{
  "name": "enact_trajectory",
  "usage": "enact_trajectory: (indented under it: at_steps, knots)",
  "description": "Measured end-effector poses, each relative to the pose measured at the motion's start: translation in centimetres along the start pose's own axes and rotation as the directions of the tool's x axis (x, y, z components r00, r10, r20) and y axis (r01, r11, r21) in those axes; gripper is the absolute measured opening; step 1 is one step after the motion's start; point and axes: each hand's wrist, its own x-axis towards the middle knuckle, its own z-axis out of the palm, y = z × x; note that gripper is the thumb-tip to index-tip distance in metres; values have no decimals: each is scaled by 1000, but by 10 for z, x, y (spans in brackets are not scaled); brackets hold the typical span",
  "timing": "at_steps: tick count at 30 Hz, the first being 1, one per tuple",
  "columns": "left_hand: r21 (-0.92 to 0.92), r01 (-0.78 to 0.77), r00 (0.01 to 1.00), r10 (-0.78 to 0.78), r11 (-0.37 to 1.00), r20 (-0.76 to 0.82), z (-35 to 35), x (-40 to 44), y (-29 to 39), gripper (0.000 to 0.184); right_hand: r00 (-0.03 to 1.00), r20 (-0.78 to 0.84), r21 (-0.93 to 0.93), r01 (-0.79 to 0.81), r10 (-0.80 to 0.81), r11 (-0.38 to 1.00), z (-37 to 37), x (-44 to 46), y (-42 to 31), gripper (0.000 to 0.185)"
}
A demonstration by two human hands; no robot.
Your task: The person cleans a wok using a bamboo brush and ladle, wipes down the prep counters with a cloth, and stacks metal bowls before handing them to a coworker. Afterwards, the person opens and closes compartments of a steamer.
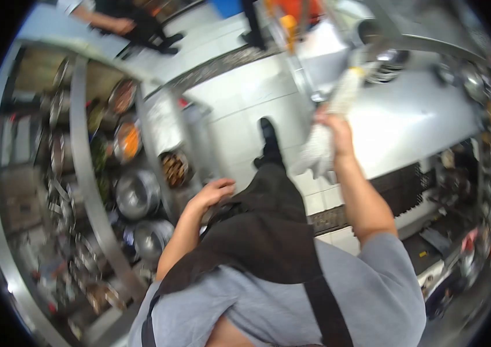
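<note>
My right hand (336,128) is closed around a pair of white knit gloves (345,95). Part of the gloves extends above the fist toward the steel counter, with a yellow band near its end, and glove fingers dangle below it. They are blurred, so I cannot be sure of every fold. My left hand (213,194) hangs beside the dark apron (245,240), fingers loosely stretched and nothing in them. One dark shoe (267,134) is stepping forward on the white tiles.
On the left runs a steel shelf rack (92,156) with metal bowls (137,192) and food containers. A steel counter (413,115) with stacked bowls (387,68) lies on the right. Another person's hand (123,26) shows at upper left. A floor drain grate (222,65) crosses ahead.
</note>
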Motion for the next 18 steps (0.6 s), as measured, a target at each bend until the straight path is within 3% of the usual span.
enact_trajectory:
  at_steps: [1,5,9,11,12,14,15,17,18]
  knots:
    - [-18,7,1000,-7,1000,-4,0,-3,22,44,1000,-15,-30,6,-7,1000,7,-3,-6,16]
    - [-82,-283,956,274,956,-102,-18,0,89,43,998,33,-110,-46,50,993,13,-5,-20,26]
    - [-136,-477,875,456,868,-163,-23,-10,146,41,995,-2,-219,100,-103,971,12,13,-10,24]
    - [-85,-528,847,516,845,-128,-11,-26,181,40,990,118,-417,120,-77,901,8,25,-9,31]
    - [-63,-560,826,552,826,-113,-5,-30,195,40,989,104,-411,138,-104,901,9,32,-2,31]
    - [-36,-626,779,623,779,-76,8,-31,224,43,958,140,-565,285,-251,774,7,42,5,38]
    - [-33,-649,760,646,760,-62,19,-30,239,43,954,129,-565,295,-271,771,4,44,6,38]
    - [7,-699,715,699,715,-27,45,-26,266,51,911,323,-604,408,-258,685,0,33,-4,45]
    - [16,-708,706,708,706,-13,61,-19,272,51,920,332,-621,381,-210,685,-4,17,-11,48]
